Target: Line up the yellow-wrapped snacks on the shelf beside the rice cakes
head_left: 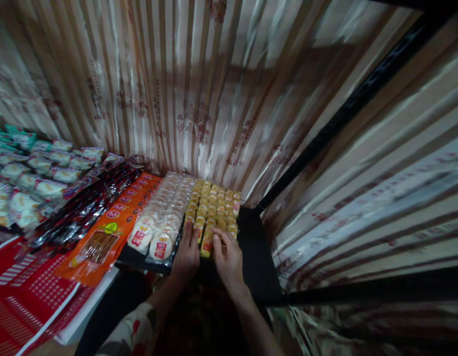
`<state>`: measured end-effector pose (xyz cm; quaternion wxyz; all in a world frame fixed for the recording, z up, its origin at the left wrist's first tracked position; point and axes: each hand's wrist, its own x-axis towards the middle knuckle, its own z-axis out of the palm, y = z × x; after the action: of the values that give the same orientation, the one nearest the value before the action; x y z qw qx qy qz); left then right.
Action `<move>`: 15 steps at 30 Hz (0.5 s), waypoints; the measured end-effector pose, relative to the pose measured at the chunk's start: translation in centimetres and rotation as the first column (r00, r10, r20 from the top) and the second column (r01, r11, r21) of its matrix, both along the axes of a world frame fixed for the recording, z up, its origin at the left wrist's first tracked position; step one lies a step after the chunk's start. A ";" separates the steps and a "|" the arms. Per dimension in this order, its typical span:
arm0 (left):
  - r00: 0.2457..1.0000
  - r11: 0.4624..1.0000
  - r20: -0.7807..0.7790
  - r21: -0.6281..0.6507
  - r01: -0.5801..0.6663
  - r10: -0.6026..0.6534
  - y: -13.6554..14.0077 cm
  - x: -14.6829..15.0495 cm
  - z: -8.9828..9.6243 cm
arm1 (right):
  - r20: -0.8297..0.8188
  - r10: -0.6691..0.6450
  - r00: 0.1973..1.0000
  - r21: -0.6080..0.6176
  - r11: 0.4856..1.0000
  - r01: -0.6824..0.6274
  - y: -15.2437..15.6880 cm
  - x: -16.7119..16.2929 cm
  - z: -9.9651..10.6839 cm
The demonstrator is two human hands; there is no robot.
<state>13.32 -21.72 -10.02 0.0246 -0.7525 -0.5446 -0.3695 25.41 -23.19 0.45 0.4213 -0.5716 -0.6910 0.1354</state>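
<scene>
Rows of small yellow snack packets [213,202] stand at the right end of the display on a black shelf [253,247]. My left hand [186,254] rests at the front of the left yellow row, fingers stretched out and touching the packets. At the front of the rows further right, my right hand [229,257] has its fingers curled in and closed on a yellow packet, which they mostly hide. One yellow packet with a red label [206,242] shows between my hands. Left of them lie two rows of clear-wrapped round white crackers [162,244].
Orange snack bags [114,227], dark shiny packets [91,198] and white-and-green packets [51,168] extend leftward. A red basket [24,301] stands at lower left. Striped plastic-wrapped sheeting [199,89] backs the shelf, and a black post [343,113] slants up on the right.
</scene>
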 end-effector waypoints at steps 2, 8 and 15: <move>0.999 1.000 0.047 -0.015 0.013 -0.013 0.0 -0.2 -0.2 | 0.019 0.042 0.999 -0.077 0.996 -0.041 -2.6 -0.6 -1.8; 0.989 0.993 0.139 -0.103 0.061 -0.046 -0.1 -0.5 -0.4 | 0.166 0.104 0.981 -0.177 0.981 -0.075 -4.7 -1.8 -6.2; 0.985 0.995 0.171 -0.093 0.038 -0.022 -0.3 -0.3 0.0 | 0.246 0.136 0.960 -0.196 0.977 -0.089 -4.1 -1.9 -6.5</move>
<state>13.02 -21.98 -10.00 -0.0637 -0.7267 -0.5504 -0.4062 23.50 -27.26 -6.04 0.2651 -0.5803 -0.7559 0.1467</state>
